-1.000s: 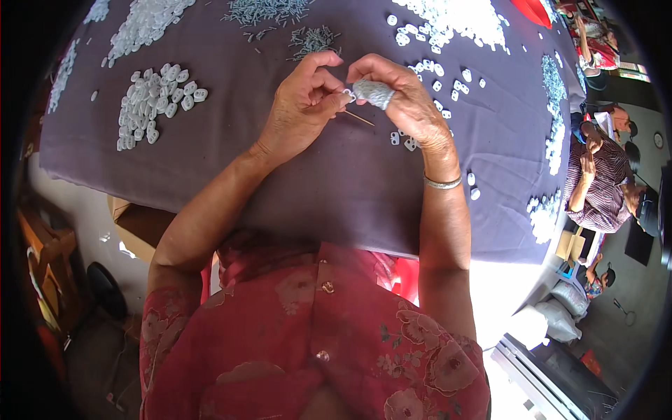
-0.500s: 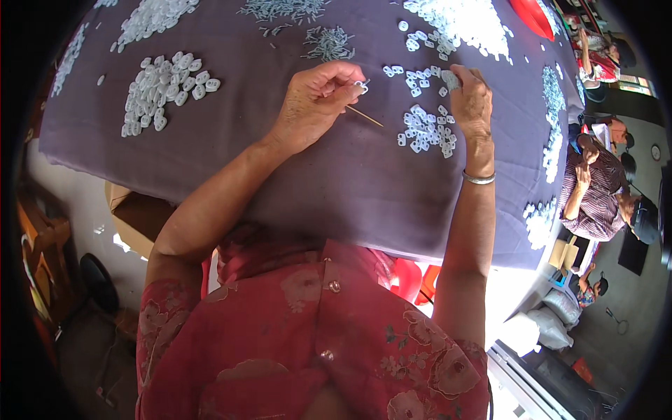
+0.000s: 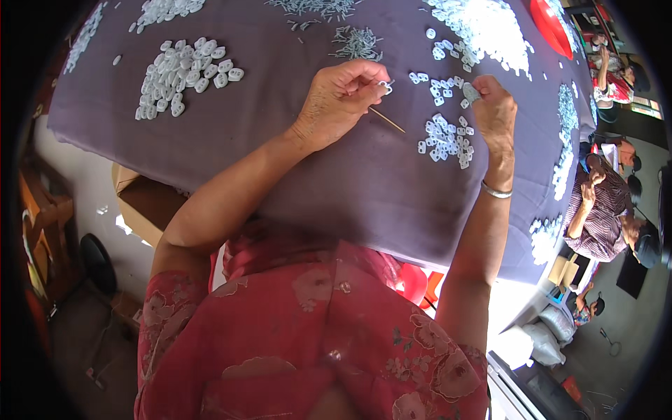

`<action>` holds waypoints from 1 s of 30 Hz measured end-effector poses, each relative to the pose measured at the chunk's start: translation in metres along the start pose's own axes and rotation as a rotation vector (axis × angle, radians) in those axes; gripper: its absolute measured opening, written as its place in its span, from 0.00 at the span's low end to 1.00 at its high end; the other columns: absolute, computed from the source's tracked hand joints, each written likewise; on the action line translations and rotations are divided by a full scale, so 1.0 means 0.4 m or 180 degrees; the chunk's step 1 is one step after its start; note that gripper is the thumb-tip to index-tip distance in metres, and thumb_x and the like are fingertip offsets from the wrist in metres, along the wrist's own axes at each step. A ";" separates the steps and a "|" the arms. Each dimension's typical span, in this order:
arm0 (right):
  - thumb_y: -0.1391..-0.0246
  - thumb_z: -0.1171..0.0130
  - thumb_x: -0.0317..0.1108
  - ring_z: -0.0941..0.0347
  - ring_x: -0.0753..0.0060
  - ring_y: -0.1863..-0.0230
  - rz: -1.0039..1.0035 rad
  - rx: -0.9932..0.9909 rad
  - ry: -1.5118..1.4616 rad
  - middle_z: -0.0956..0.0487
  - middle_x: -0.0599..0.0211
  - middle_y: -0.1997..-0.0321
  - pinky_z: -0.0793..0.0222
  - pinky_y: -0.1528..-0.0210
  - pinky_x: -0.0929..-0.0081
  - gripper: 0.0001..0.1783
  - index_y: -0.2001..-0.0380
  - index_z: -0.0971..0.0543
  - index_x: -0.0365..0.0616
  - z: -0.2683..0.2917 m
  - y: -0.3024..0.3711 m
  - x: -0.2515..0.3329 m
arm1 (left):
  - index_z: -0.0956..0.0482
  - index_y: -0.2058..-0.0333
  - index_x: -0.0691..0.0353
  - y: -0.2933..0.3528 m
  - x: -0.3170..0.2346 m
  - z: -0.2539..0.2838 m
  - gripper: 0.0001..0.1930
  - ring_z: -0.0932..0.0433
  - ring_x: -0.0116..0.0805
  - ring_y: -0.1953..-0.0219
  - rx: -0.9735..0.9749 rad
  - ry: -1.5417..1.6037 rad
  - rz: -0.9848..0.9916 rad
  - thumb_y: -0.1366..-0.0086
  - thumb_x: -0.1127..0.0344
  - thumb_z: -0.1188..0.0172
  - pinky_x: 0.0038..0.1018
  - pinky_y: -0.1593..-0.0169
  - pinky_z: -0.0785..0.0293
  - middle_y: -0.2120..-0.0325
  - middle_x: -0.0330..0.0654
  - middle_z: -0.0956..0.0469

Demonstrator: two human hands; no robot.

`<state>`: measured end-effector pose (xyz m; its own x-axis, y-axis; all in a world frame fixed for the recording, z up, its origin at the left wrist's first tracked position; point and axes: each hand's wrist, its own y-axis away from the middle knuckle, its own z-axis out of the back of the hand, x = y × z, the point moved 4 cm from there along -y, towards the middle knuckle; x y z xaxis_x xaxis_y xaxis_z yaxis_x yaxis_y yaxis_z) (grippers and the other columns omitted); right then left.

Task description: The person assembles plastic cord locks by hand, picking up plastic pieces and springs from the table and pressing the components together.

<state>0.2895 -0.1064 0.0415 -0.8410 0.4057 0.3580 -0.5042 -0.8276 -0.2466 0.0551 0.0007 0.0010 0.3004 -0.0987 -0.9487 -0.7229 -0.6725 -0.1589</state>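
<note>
My left hand (image 3: 344, 101) is closed in a pinch over the middle of the table, holding a small white plastic piece (image 3: 385, 87) at its fingertips. A thin wooden stick (image 3: 388, 120) sticks out below these fingers, slanting down to the right. My right hand (image 3: 494, 108) has its fingers curled at the edge of some scattered white pieces (image 3: 441, 87). A pale grey patch (image 3: 471, 92) shows at its fingertips; what the fingers hold is hidden. Just below lies a small heap of similar white pieces (image 3: 444, 138).
A larger heap of white pieces (image 3: 183, 73) lies at left on the dark tablecloth (image 3: 336, 182). Thin grey-blue pins (image 3: 357, 43) lie beyond my left hand. Far right are a big bright white heap (image 3: 483, 31) and a red basin (image 3: 551, 28). Other people (image 3: 609, 199) sit at right.
The view has shifted, so table and hands appear farther right. Both hands keep nearly the same pose, and the left still pinches the white piece.
</note>
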 end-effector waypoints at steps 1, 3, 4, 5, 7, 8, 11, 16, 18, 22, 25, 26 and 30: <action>0.56 0.41 0.24 0.24 0.74 0.72 0.0053 -0.0097 -0.0263 0.21 0.66 0.75 0.30 0.67 0.77 0.06 0.70 0.23 0.41 0.007 0.007 0.019 | 0.25 0.64 0.64 -0.001 -0.001 0.002 0.06 0.31 0.17 0.72 -0.0017 -0.0015 0.0007 0.40 0.77 0.43 0.16 0.70 0.32 0.72 0.31 0.27; 0.55 0.40 0.24 0.26 0.78 0.73 0.0100 -0.0192 -0.0534 0.21 0.68 0.76 0.32 0.69 0.79 0.06 0.70 0.24 0.40 0.016 0.023 0.062 | 0.25 0.64 0.64 -0.001 -0.005 0.002 0.06 0.30 0.17 0.72 0.0011 0.0070 0.0009 0.40 0.77 0.43 0.15 0.69 0.32 0.72 0.31 0.27; 0.54 0.40 0.24 0.28 0.82 0.74 -0.0002 -0.0106 -0.0747 0.22 0.70 0.77 0.33 0.70 0.81 0.05 0.71 0.24 0.39 0.011 0.031 0.082 | 0.25 0.64 0.64 -0.001 -0.005 0.004 0.06 0.30 0.17 0.72 0.0004 0.0065 0.0015 0.40 0.77 0.43 0.15 0.69 0.32 0.72 0.31 0.27; 0.53 0.39 0.24 0.30 0.85 0.75 -0.0102 -0.0021 -0.0959 0.24 0.72 0.78 0.34 0.72 0.83 0.05 0.72 0.24 0.38 0.007 0.040 0.107 | 0.25 0.64 0.64 0.000 -0.005 0.006 0.06 0.30 0.17 0.72 0.0012 0.0055 0.0048 0.40 0.77 0.43 0.15 0.69 0.32 0.72 0.31 0.26; 0.51 0.38 0.26 0.33 0.88 0.76 -0.0156 0.0064 -0.1068 0.26 0.76 0.79 0.36 0.73 0.84 0.05 0.73 0.25 0.38 0.001 0.073 0.162 | 0.25 0.64 0.64 -0.001 -0.003 0.007 0.06 0.30 0.17 0.72 0.0015 0.0027 0.0094 0.40 0.78 0.43 0.15 0.70 0.32 0.72 0.31 0.26; 0.52 0.38 0.26 0.32 0.85 0.77 0.0042 0.0245 -0.1069 0.25 0.73 0.80 0.35 0.73 0.82 0.05 0.73 0.25 0.38 -0.008 0.086 0.183 | 0.24 0.64 0.63 -0.006 0.000 0.007 0.06 0.30 0.17 0.72 -0.0024 0.0027 0.0052 0.40 0.77 0.43 0.15 0.70 0.32 0.72 0.31 0.26; 0.56 0.39 0.24 0.29 0.75 0.78 0.0529 0.0449 -0.0685 0.24 0.66 0.79 0.33 0.73 0.76 0.05 0.74 0.25 0.38 -0.033 0.106 0.225 | 0.24 0.64 0.62 -0.008 -0.005 0.019 0.05 0.30 0.16 0.73 -0.0130 -0.0010 -0.0009 0.40 0.76 0.42 0.15 0.72 0.32 0.73 0.30 0.26; 0.60 0.45 0.22 0.25 0.47 0.70 0.0729 0.0353 0.0441 0.24 0.53 0.75 0.31 0.70 0.57 0.04 0.76 0.26 0.36 -0.061 0.117 0.270 | 0.24 0.65 0.61 -0.009 -0.006 0.028 0.05 0.30 0.15 0.74 -0.0246 -0.0184 0.0013 0.40 0.74 0.41 0.15 0.74 0.33 0.75 0.30 0.26; 0.59 0.46 0.22 0.25 0.47 0.70 0.0691 0.0377 0.0433 0.23 0.52 0.75 0.30 0.70 0.57 0.05 0.74 0.26 0.36 -0.067 0.123 0.293 | 0.24 0.65 0.61 -0.010 -0.004 0.029 0.05 0.29 0.15 0.74 -0.0241 -0.0125 -0.0039 0.40 0.74 0.41 0.15 0.74 0.33 0.75 0.30 0.26; 0.55 0.49 0.21 0.23 0.48 0.73 0.0669 0.0333 -0.0059 0.22 0.50 0.74 0.28 0.70 0.61 0.09 0.67 0.25 0.36 -0.053 0.114 0.310 | 0.23 0.65 0.61 -0.012 -0.009 0.035 0.04 0.30 0.15 0.74 -0.0349 -0.0238 -0.0042 0.40 0.74 0.41 0.15 0.74 0.33 0.75 0.30 0.26; 0.53 0.51 0.21 0.22 0.57 0.76 0.0216 0.0439 -0.0431 0.21 0.51 0.74 0.28 0.71 0.65 0.12 0.63 0.24 0.38 -0.034 0.098 0.291 | 0.23 0.65 0.61 -0.014 -0.016 0.038 0.04 0.29 0.15 0.74 -0.0369 -0.0180 -0.0086 0.41 0.74 0.41 0.15 0.75 0.33 0.75 0.30 0.26; 0.53 0.50 0.21 0.22 0.67 0.77 0.0110 0.0309 -0.0428 0.20 0.57 0.74 0.28 0.71 0.70 0.12 0.63 0.23 0.41 -0.035 0.095 0.270 | 0.23 0.66 0.61 -0.013 -0.017 0.039 0.04 0.29 0.15 0.74 -0.0371 -0.0167 -0.0073 0.41 0.74 0.41 0.15 0.74 0.33 0.75 0.30 0.25; 0.52 0.46 0.21 0.24 0.79 0.74 0.0060 0.0401 -0.0789 0.21 0.67 0.74 0.30 0.70 0.80 0.10 0.65 0.22 0.42 -0.031 0.087 0.210 | 0.22 0.63 0.60 -0.013 -0.020 0.043 0.06 0.28 0.17 0.71 -0.0342 -0.0224 -0.0008 0.39 0.75 0.43 0.16 0.71 0.33 0.71 0.32 0.25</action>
<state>0.1989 -0.0964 0.0516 -0.7685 0.2953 0.5677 -0.4476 -0.8821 -0.1471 0.0459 0.0177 0.0049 0.2550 -0.0477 -0.9658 -0.6501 -0.7478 -0.1347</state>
